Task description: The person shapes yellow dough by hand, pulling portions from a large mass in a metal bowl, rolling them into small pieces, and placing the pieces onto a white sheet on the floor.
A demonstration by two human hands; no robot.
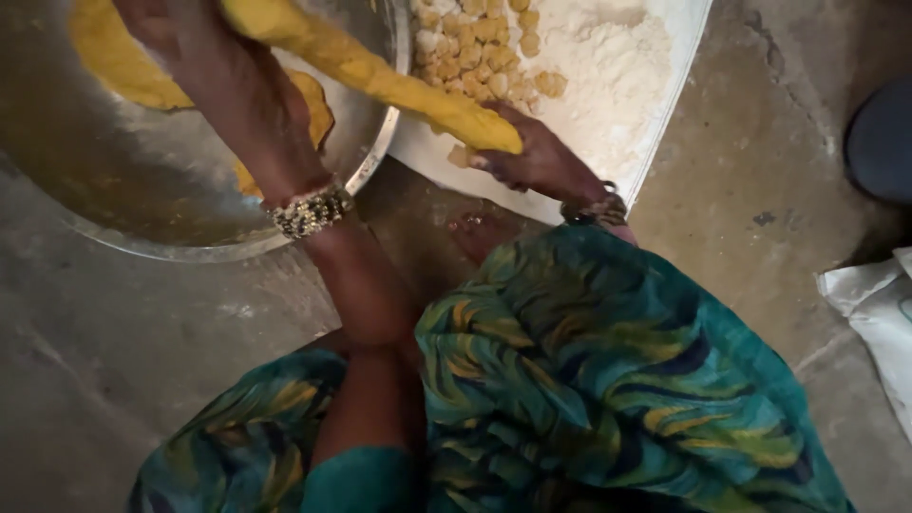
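Note:
A long roll of yellow dough [380, 76] stretches from the steel bowl [375, 157] over to the white tray [665, 114]. My left hand [223, 71] grips the roll's upper end above the bowl; a beaded bracelet sits on that wrist. My right hand [532, 157] holds the roll's lower end at the tray's near edge, fingers closed on the tip. A small dough piece [461, 157] lies just below the tip. More yellow dough [119, 62] sticks inside the bowl.
The tray holds a heap of white flour [608, 57] and several small floured dough pieces [480, 52]. My teal patterned clothing [608, 380] fills the lower frame. A white sack [879, 313] lies at the right on the concrete floor; a dark object [883, 138] sits beyond it.

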